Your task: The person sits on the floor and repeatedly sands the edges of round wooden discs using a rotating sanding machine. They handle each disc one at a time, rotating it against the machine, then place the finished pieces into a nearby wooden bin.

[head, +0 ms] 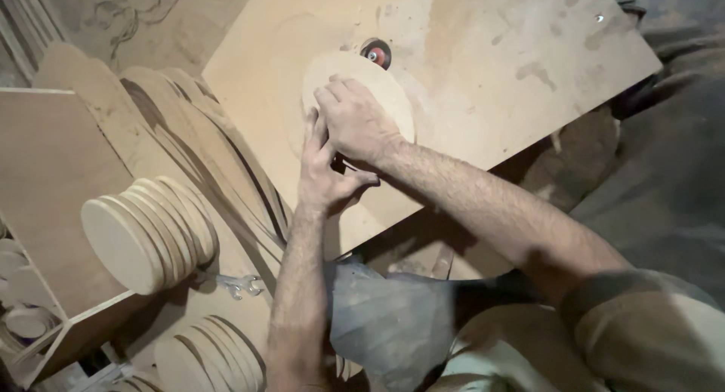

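Dust covers the big wooden table (483, 67) in front of you, and long curved boards (189, 135) lean beside it on your left. Next come stacks of round wooden discs: one stack (147, 229) lies on its side on a box (45, 173), and another stack (215, 354) sits lower down, so it looks like many discs are cut and stacked already. A small metal wrench (240, 285) lies between the two stacks. One round disc (377, 82) lies flat on the table, touching the little red cutter (376, 54) that pokes up through the top. Your right hand (355, 124) presses flat on this disc, fingers spread, not curled around it. Your left hand (321, 173) rests open beside it, fingertips touching the disc's edge. This disc is likely the one being worked on now.
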